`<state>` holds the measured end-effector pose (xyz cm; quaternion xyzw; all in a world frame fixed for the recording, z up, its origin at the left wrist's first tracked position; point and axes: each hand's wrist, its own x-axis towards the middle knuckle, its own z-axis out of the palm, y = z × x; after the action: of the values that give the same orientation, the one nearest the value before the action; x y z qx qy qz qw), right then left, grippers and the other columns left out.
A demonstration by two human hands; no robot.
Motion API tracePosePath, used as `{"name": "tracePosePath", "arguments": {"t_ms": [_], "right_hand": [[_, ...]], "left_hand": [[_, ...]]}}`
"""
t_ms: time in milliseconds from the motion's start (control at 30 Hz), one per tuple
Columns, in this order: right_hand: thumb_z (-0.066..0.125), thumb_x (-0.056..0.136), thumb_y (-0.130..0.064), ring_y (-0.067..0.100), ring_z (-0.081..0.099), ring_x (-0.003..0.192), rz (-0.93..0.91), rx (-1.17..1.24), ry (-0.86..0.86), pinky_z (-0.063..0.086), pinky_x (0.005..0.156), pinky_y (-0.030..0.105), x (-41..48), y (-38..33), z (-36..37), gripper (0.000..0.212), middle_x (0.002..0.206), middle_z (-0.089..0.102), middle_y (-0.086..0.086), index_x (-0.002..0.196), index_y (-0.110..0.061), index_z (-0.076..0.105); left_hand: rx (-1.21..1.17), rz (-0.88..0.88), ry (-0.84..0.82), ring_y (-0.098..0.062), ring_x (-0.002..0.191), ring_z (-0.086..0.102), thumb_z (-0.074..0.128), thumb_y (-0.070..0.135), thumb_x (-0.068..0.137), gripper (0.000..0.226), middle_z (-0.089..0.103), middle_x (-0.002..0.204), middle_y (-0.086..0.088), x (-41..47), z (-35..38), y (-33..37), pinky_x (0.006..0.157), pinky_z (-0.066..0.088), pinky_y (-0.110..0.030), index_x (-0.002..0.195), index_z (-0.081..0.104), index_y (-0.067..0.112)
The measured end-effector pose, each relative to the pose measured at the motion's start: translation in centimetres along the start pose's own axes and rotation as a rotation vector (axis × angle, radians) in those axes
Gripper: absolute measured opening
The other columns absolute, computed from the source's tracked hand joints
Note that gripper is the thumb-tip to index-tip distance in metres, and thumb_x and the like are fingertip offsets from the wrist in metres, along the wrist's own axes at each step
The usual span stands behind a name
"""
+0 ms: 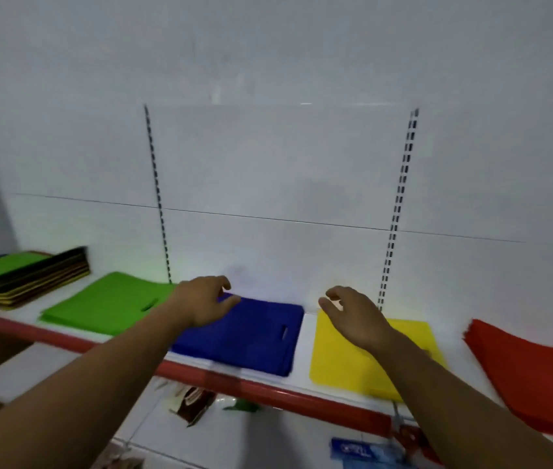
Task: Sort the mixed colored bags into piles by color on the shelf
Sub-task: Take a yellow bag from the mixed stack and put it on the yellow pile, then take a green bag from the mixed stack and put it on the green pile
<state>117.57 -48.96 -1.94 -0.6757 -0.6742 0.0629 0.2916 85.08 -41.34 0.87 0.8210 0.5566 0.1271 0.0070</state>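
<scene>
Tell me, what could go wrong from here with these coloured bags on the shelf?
1. The red pile appears to hang over the front edge of the shelf; a passing arm could probably sweep bags off.
2. The yellow pile also reaches that edge, right below the right hand; a careless nudge might tip it over.
3. The mixed stack at far left looks tilted and fanned; pulling one bag could drag others along.

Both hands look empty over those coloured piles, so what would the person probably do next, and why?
Probably the left hand should reach left to the mixed stack and take its top green bag. It and the right hand hold nothing; the green pile, blue pile, yellow pile and red pile lie sorted, but that stack is unsorted.
</scene>
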Motion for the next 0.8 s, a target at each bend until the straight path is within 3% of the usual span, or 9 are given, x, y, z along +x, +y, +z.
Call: {"name": "tracePosePath", "arguments": {"t_ms": [267, 433, 533, 700, 800], "right_hand": [[0.034, 0.096, -0.068, 0.018, 0.058, 0.112, -0.288, -0.079, -0.213, 0.043, 0.103, 0.041, 4.7, -20.8, 12.5, 0.06, 0.13, 0.059, -0.004, 0.134, -0.027, 0.055], [0.045, 0.098, -0.058, 0.022, 0.057, 0.122, -0.423, -0.079, -0.252, 0.044, 0.102, 0.038, 6.3, -35.3, 22.5, 0.053, 0.137, 0.059, 0.0, 0.136, -0.023, 0.057], [0.045, 0.097, -0.057, 0.023, 0.058, 0.12, -0.479, -0.101, -0.266, 0.046, 0.101, 0.037, 6.7, -43.1, 27.7, 0.052, 0.135, 0.059, 0.001, 0.135, -0.023, 0.057], [0.045, 0.096, -0.055, 0.024, 0.06, 0.113, -0.556, -0.126, -0.267, 0.045, 0.098, 0.038, 6.7, -53.8, 34.9, 0.046, 0.125, 0.064, 0.001, 0.127, -0.025, 0.06], [0.043, 0.097, -0.055, 0.023, 0.058, 0.114, -0.604, -0.118, -0.282, 0.044, 0.099, 0.041, 7.3, -58.9, 38.4, 0.046, 0.124, 0.063, -0.001, 0.128, -0.025, 0.06]], "left_hand": [[0.066, -0.273, 0.074, -0.016, 0.103, 0.064, 0.043, 0.074, 0.089, 0.055, 0.067, 0.115, 0.011, -10.5, -5.1, -20.8, 0.086, 0.052, -0.034, 0.123, 0.058, 0.033], [0.058, -0.445, 0.129, -0.009, 0.093, 0.066, 0.034, 0.082, 0.082, 0.06, 0.068, 0.102, 0.018, -19.2, -7.6, -36.4, 0.082, 0.057, -0.035, 0.113, 0.06, 0.038], [0.035, -0.543, 0.122, -0.008, 0.091, 0.064, 0.043, 0.071, 0.09, 0.042, 0.067, 0.101, 0.017, -24.1, -9.3, -44.4, 0.082, 0.058, -0.036, 0.111, 0.06, 0.039], [0.057, -0.682, 0.129, -0.004, 0.088, 0.06, 0.043, 0.064, 0.096, 0.032, 0.065, 0.105, 0.014, -31.6, -10.5, -54.8, 0.074, 0.052, -0.024, 0.11, 0.058, 0.039], [0.066, -0.73, 0.159, -0.002, 0.086, 0.06, 0.039, 0.068, 0.095, 0.037, 0.065, 0.104, 0.017, -34.8, -10.7, -59.7, 0.072, 0.054, -0.027, 0.108, 0.058, 0.04]]}}
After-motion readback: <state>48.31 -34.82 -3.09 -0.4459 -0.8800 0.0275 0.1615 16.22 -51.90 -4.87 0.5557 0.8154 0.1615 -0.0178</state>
